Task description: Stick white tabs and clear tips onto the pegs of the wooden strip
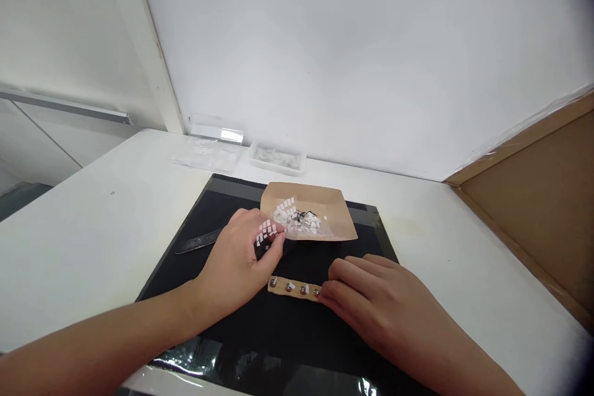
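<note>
Entry: left hand pinching a clear sheet of small white stickers at frame centre, right hand flat, fingers together, pinning a brown strip bearing 4 metal beads on the black mat; sticker-peeling step judged underway, fine fingertip placement needed.

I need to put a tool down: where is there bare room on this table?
Bare white table left of the black mat, and right of it up to the cardboard panel. Crowded: the mat's middle, with both hands, the brown strip and paper tray.
</note>
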A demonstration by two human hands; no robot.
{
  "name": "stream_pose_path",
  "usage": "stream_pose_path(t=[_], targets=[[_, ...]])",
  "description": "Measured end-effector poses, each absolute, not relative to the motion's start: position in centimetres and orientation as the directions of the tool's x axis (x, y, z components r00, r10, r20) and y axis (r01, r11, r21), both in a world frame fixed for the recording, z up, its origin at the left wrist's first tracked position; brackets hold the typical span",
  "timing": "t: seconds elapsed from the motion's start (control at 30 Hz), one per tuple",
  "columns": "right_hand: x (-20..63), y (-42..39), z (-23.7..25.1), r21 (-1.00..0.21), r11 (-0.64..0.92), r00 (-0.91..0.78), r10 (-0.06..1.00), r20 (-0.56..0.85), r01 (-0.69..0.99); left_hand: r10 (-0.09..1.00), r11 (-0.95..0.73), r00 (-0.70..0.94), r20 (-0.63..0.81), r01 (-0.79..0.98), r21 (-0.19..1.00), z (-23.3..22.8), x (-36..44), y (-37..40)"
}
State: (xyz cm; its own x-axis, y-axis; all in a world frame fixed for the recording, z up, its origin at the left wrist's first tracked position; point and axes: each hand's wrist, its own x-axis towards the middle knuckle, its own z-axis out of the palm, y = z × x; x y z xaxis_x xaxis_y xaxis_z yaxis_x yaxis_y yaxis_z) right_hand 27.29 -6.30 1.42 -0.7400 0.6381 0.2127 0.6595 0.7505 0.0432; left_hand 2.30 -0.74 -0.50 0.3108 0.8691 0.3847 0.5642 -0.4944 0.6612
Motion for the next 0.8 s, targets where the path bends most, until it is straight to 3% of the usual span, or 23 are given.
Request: stream_pose_path(t=[0.4, 0.8], targets=[[27.01, -6.75, 1.82, 0.024, 0.756, -0.741, 0.634, 0.223, 0.654, 0.873, -0.487, 0.291, 0.392, 0.557, 0.672, -0.65, 2.3, -0.75], [27.14, -6.46, 1.44, 0.024, 0.754, -0.735, 0.633, 0.242, 0.657, 0.906, -0.412, 0.287, 0.311, 0.435, 0.801, -0.8, 2.25, -0.76]])
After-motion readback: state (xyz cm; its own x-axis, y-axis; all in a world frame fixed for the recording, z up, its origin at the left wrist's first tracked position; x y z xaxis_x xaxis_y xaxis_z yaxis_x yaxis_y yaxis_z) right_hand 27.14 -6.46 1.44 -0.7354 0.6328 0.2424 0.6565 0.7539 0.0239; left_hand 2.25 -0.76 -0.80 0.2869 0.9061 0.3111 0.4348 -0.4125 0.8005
